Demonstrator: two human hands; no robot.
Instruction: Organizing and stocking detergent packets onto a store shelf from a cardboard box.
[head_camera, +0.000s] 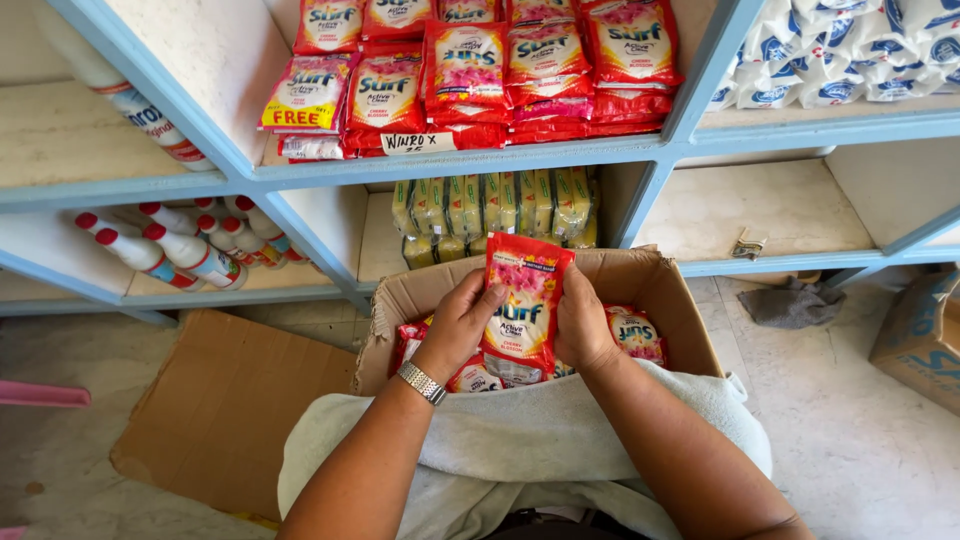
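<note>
A grey cloth (560, 430) drapes the near edge of an open cardboard box (650, 285). Above it, both hands — left hand (462, 322), right hand (583, 322) — clamp a stack of red detergent sachets (526, 310) upright, one on each side, over more sachets in the box — below the blue shelf (470, 160).

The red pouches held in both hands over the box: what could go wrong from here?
1. The red pouches are pinched only at the sides by the left hand and right hand; some might slip into the cardboard box.
2. The upper shelf looks full, so added pouches may slide off.
</note>
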